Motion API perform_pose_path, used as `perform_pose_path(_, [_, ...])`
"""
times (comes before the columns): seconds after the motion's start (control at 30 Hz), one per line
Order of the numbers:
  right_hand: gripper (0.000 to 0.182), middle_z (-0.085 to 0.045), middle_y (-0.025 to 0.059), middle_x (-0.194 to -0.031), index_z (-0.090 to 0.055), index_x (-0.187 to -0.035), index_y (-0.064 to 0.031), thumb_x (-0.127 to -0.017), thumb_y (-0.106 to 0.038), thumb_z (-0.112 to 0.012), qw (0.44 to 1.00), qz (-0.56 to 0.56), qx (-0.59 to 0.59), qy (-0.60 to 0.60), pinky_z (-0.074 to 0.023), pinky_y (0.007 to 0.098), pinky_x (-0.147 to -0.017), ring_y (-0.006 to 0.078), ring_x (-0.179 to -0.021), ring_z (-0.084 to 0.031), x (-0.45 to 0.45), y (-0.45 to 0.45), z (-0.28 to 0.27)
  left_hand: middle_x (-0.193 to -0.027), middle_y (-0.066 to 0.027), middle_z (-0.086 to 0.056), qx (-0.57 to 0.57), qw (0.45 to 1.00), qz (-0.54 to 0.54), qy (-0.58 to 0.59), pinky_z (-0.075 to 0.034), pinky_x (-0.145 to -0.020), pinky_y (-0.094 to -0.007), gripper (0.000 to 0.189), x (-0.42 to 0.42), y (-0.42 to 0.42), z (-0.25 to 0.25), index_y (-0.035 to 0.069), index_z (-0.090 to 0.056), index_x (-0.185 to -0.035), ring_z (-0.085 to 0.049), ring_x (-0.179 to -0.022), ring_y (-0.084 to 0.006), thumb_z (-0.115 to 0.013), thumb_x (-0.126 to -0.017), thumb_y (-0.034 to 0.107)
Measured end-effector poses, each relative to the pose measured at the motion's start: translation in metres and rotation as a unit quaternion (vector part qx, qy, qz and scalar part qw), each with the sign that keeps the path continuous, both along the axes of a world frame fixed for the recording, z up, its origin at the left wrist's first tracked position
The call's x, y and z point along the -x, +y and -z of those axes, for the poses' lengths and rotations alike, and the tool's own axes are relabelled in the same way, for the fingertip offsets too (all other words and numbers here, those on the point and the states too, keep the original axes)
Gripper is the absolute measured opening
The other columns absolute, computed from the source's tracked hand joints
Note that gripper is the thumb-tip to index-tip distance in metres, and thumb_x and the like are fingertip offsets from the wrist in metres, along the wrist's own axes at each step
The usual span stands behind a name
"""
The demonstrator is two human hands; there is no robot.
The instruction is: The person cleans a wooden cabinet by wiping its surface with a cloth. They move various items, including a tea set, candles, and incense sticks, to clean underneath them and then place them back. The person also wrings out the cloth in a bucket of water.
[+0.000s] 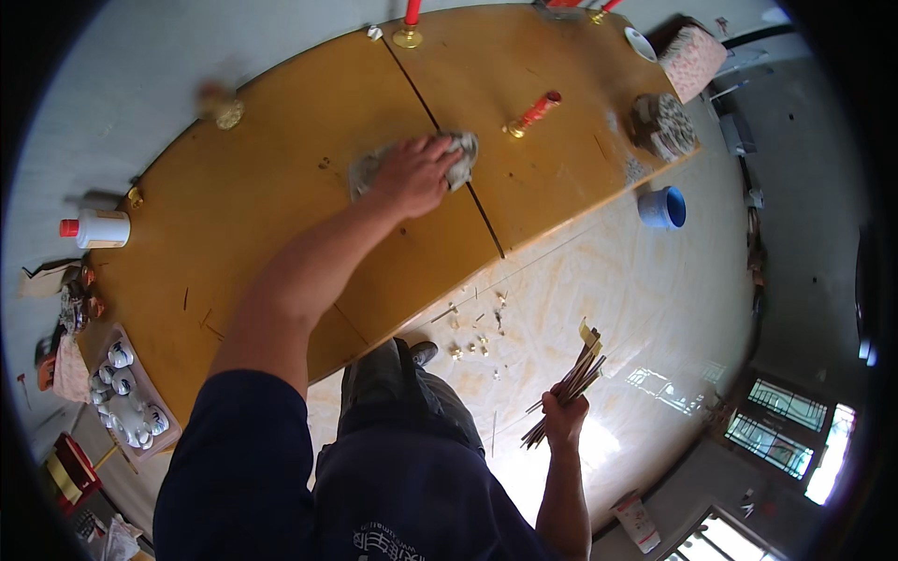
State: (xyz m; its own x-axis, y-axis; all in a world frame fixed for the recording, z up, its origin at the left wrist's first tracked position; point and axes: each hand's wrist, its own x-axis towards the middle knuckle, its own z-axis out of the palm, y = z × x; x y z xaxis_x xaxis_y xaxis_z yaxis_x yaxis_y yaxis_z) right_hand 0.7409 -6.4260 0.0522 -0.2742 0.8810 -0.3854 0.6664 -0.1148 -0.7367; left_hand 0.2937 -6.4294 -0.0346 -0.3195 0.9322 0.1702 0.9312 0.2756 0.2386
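My left hand [415, 175] presses down on a crumpled grey cloth [461, 158] on the wooden table [280, 189], beside the dark seam across its top. Off the table's near edge, over the floor, my right hand [565, 415] grips a bundle of thin sticks [581, 368] with a yellow strip among them. To the right of the cloth, a red candle stub on a brass-coloured holder [537, 114] lies on its side. A taller red candle in a gold-coloured holder [407, 35] stands at the table's far edge. Thin sticks and small dark bits lie about the tabletop.
A white bottle with a red cap [104, 228] and a tray of white cups and a teapot [165, 428] are at the left. At the right are a patterned round container [665, 126] and, beyond the table edge, a blue bucket [661, 207]. Small gold-coloured pieces [483, 345] litter the tiled floor.
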Motion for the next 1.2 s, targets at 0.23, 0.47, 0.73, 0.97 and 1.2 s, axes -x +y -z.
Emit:
perform_pose_path(0.23, [0.009, -0.053, 0.0012, -0.059, -0.057, -0.075, -0.0018, -0.072, -0.004, -0.065, 0.999, 0.018, 0.002, 0.037, -0.0406, 0.0256, -0.049, 0.0102, -0.052, -0.051, -0.066, -0.008, 0.003, -0.131, -0.0032, -0.046, -0.095, 0.993, 0.068, -0.013, -0.034, -0.101, -0.0394, 0.049, -0.127, -0.035, -0.003, 0.016, -0.055, -0.126, -0.042, -0.119, -0.0227, -0.06, -0.077, 0.022])
perform_pose_path(0.47, [0.012, -0.056, 0.0022, -0.061, -0.058, -0.076, -0.0003, -0.072, -0.009, -0.066, 0.999, -0.014, 0.003, 0.033, -0.0421, 0.0274, -0.051, 0.0113, -0.055, -0.052, -0.093, -0.011, 0.016, -0.132, -0.0038, -0.048, -0.077, 0.988, 0.132, 0.022, -0.036, -0.1, -0.0393, 0.027, -0.166, -0.121, 0.008, 0.008, -0.066, -0.105, -0.043, -0.12, -0.0233, -0.057, -0.08, 0.014])
perform_pose_path(0.73, [0.011, -0.053, 0.0015, -0.063, -0.057, -0.079, -0.0015, -0.073, -0.007, -0.065, 0.991, -0.094, 0.006, 0.097, -0.0403, 0.0253, -0.049, 0.0105, -0.053, -0.05, -0.051, 0.002, 0.008, -0.127, -0.0037, -0.054, -0.025, 0.999, -0.003, -0.026, -0.039, -0.099, -0.0399, 0.035, -0.185, -0.284, 0.009, 0.013, -0.063, -0.113, -0.048, -0.118, -0.0231, -0.063, -0.078, 0.014])
perform_pose_path(0.97, [0.007, -0.052, -0.0017, -0.065, -0.059, -0.08, -0.0036, -0.075, -0.006, -0.063, 0.97, -0.147, 0.116, 0.158, -0.0396, 0.0247, -0.052, 0.0079, -0.057, -0.05, 0.042, 0.015, -0.002, -0.125, -0.0055, -0.054, 0.013, 0.995, -0.08, 0.05, -0.044, -0.091, -0.0426, 0.03, -0.188, -0.452, 0.011, 0.012, -0.065, -0.099, -0.05, -0.114, -0.0308, -0.067, -0.07, 0.006])
perform_pose_path(1.2, [0.006, -0.051, 0.0, -0.067, -0.058, -0.076, 0.0007, -0.073, -0.004, -0.06, 0.93, -0.242, 0.227, 0.161, -0.0376, 0.0275, -0.057, 0.0089, -0.063, -0.046, 0.205, 0.022, 0.014, -0.125, -0.0158, -0.054, 0.079, 0.94, -0.326, -0.056, -0.044, -0.09, -0.0447, 0.021, -0.23, -0.532, -0.023, 0.002, -0.063, -0.089, -0.05, -0.11, -0.0378, -0.058, -0.069, -0.002])
